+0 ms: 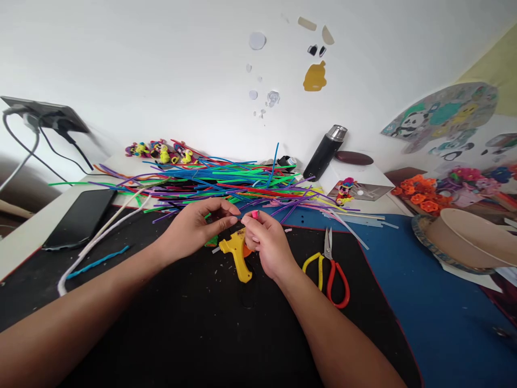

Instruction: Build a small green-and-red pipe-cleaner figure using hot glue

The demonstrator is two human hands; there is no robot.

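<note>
My right hand (265, 240) is closed around a small bright pink piece (255, 214), which sticks up above the curled fingers. Close beside it, my left hand (204, 223) has thumb and forefinger brought together in a pinch. Whatever those fingertips hold is too small to make out. Below both hands a yellow hot glue gun (241, 264) lies on the black mat (194, 334), partly covered by the right hand. A bit of green (212, 241) shows under the left hand. To the right rest scissors (329, 264) with one yellow and one red handle, their blades pointing away.
Many coloured pipe cleaners (226, 178) are heaped behind the hands. A phone (81, 218) and a twisted blue pipe cleaner (98, 262) lie left. Small figures (161, 152), a black flask (325, 152) and a white box (365, 180) stand at the back; a bowl (476, 237) sits right.
</note>
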